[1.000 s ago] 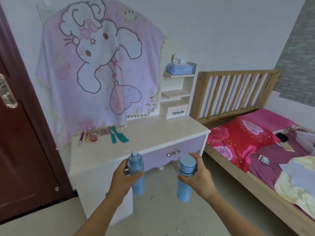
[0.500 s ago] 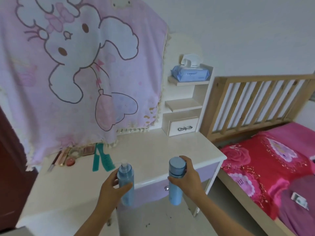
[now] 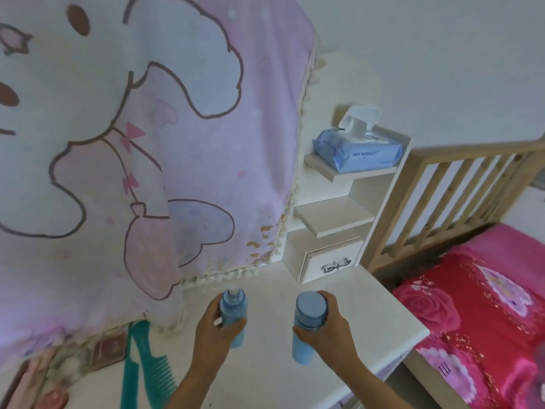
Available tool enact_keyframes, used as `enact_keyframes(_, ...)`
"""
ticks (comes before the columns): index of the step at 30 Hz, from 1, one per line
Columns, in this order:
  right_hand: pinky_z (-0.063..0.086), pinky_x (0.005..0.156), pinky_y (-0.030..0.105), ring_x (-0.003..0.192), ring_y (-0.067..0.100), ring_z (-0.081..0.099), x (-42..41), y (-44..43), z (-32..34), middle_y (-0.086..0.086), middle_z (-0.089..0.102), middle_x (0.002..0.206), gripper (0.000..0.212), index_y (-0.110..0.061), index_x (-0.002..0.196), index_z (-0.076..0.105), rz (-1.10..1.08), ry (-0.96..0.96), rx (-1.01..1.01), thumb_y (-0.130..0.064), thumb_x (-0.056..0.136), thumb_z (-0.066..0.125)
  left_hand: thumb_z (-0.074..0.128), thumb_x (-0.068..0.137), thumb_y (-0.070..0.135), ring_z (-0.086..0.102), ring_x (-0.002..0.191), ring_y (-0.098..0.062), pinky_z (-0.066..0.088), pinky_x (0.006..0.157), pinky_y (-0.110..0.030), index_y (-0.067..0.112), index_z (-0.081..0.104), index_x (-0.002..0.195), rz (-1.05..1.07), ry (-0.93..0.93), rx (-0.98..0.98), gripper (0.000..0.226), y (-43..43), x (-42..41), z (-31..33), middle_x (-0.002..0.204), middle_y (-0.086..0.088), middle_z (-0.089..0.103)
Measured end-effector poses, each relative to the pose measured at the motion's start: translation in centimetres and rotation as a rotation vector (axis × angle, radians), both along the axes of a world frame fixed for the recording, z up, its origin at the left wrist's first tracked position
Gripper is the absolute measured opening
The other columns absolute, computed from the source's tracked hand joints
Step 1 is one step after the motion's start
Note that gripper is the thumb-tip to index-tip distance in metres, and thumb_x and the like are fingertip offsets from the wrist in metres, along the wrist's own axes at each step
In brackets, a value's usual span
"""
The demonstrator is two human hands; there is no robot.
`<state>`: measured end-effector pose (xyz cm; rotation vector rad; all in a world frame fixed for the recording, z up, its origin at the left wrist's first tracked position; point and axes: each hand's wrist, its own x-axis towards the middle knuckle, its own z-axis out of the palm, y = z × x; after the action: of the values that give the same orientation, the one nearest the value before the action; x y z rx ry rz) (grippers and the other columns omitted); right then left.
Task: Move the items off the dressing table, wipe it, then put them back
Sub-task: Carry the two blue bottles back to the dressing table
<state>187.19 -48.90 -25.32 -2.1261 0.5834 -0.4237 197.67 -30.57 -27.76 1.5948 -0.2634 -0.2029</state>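
The left grip [image 3: 213, 329] is curled round a light-blue spray bottle [image 3: 233, 305], thumb on the near side and fingers wrapped behind, with the white nozzle pointing up. The right grip [image 3: 328, 332] clasps a capped bottle [image 3: 308, 309] of the same blue just below its lid. What is inside either bottle does not show. Both stand upright over the white tabletop [image 3: 265, 376], side by side and apart. Whether their bases touch it cannot be told.

Beyond the right grip a small drawer [image 3: 330, 262] sits closed under two shelves. The top shelf [image 3: 362, 172] carries a blue tissue pack [image 3: 358, 153] with one white sheet sticking out. Left of the left grip lies a teal comb [image 3: 141, 370], and further left some blurred pink cosmetics [image 3: 54, 397]. A pink cartoon cloth [image 3: 177, 143] hangs behind both grips. A bed [image 3: 486, 320] with a red-and-pink cover lies to the right of the right grip.

Half a second ago both bottles hung in front of the tabletop's front edge. Now they are further in, above its surface, and the view has closed in.

Both forearms reach up from the bottom edge.
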Motion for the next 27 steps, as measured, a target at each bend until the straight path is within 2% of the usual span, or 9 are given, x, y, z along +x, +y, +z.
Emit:
enact_keyframes(5,0.044,0.062,0.001,0.084,0.006,0.055,1.8,-0.9,-2.1,-0.019,0.052,0.096,0.070,-0.034,0.109,0.033,0.013,0.077,0.042,-0.019,0.061,0.083,0.070,0.074,-0.003,0.052,0.090,0.002,0.040,0.078,-0.027,0.033,0.052,0.103,-0.013,0.043,-0.002,0.050,-1.2,2.4,-1.4,0.099,0.021,0.057)
enact_keyframes(8,0.042,0.061,0.001,0.081,0.003,0.053,3.2,-1.3,-2.6,-0.021,0.051,0.094,0.069,-0.032,0.108,0.034,-0.003,0.069,0.034,-0.018,0.061,0.084,0.070,0.074,-0.002,0.054,0.089,0.001,0.041,0.072,-0.021,0.039,0.053,0.099,0.004,0.059,0.012,0.051,-1.6,3.6,-1.9,0.099,0.022,0.058)
enact_keyframes(12,0.046,0.072,0.016,0.084,0.011,0.055,6.4,-2.0,-2.9,-0.012,0.054,0.097,0.068,-0.025,0.112,0.041,-0.059,-0.002,0.027,-0.017,0.061,0.084,0.071,0.073,-0.002,0.055,0.089,0.002,0.043,0.070,-0.016,0.036,0.055,0.102,0.046,0.045,0.027,0.051,-2.2,5.4,-2.0,0.098,0.022,0.059)
enact_keyframes(14,0.047,0.076,0.025,0.088,0.015,0.055,8.3,-2.5,-3.0,-0.008,0.054,0.100,0.069,-0.019,0.116,0.043,-0.057,-0.040,0.026,-0.015,0.060,0.084,0.071,0.071,-0.005,0.057,0.084,0.003,0.045,0.068,-0.011,0.038,0.056,0.096,0.076,-0.002,0.033,0.052,-2.9,6.5,-1.7,0.088,0.022,0.065)
enact_keyframes(17,0.047,0.078,0.027,0.089,0.015,0.054,10.9,-3.6,-3.3,-0.008,0.054,0.101,0.068,-0.025,0.112,0.041,-0.023,-0.080,0.032,-0.014,0.060,0.084,0.071,0.064,0.004,0.056,0.074,0.012,0.043,0.061,-0.005,0.043,0.056,0.085,0.121,-0.078,0.053,0.047,-4.7,7.8,-1.0,0.083,0.032,0.064)
enact_keyframes(20,0.046,0.076,0.025,0.089,0.015,0.055,13.1,-5.2,-4.1,-0.009,0.053,0.100,0.068,-0.025,0.111,0.041,0.000,-0.084,0.021,-0.016,0.059,0.085,0.067,0.059,0.014,0.056,0.076,0.012,0.043,0.062,-0.004,0.044,0.054,0.087,0.170,-0.075,0.054,0.043,-7.0,8.8,-1.1,0.085,0.036,0.062)
enact_keyframes(23,0.046,0.076,0.024,0.090,0.015,0.055,15.1,-6.5,-4.9,-0.010,0.052,0.100,0.071,-0.018,0.115,0.045,0.016,-0.087,0.027,-0.017,0.058,0.086,0.076,0.066,0.005,0.057,0.079,0.004,0.044,0.068,-0.007,0.045,0.053,0.091,0.216,-0.053,0.086,0.052,-9.3,10.3,-1.9,0.081,0.024,0.064)
enact_keyframes(25,0.045,0.077,0.025,0.090,0.015,0.053,16.6,-7.5,-5.1,-0.009,0.052,0.101,0.072,-0.014,0.117,0.045,0.019,-0.101,0.032,-0.017,0.058,0.086,0.074,0.068,-0.003,0.057,0.085,0.000,0.044,0.070,-0.007,0.040,0.054,0.094,0.235,-0.033,0.099,0.054,-11.0,11.3,-2.2,0.093,0.019,0.061)
enact_keyframes(27,0.044,0.079,0.025,0.092,0.013,0.051,18.3,-8.3,-5.1,-0.009,0.051,0.101,0.070,-0.014,0.117,0.045,0.036,-0.131,0.049,-0.017,0.059,0.085,0.073,0.069,-0.004,0.057,0.093,-0.012,0.045,0.078,-0.016,0.028,0.057,0.103,0.272,-0.001,0.096,0.050,-12.3,12.3,-2.5,0.101,0.004,0.062)
